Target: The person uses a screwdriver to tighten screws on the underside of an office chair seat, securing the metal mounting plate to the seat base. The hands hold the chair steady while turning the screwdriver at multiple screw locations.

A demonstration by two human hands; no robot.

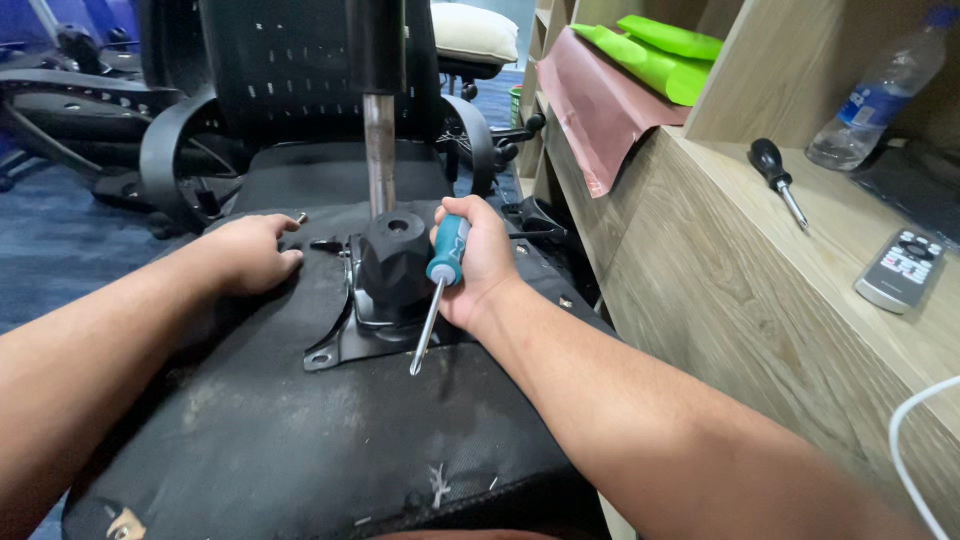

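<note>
R hand (482, 262): clenched on teal screwdriver (440, 285), shaft slanting down-left, tip near the mounting plate (345, 345).
L hand (250, 255): flat on the seat underside (300, 440), fingers loose, holding nothing, just beside small screw (300, 216).
Nearer plate: R.

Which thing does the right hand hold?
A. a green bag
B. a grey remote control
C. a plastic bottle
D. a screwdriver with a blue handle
D: the right hand grips the blue-handled screwdriver, its shaft pointing down beside the black chair mechanism.
</note>
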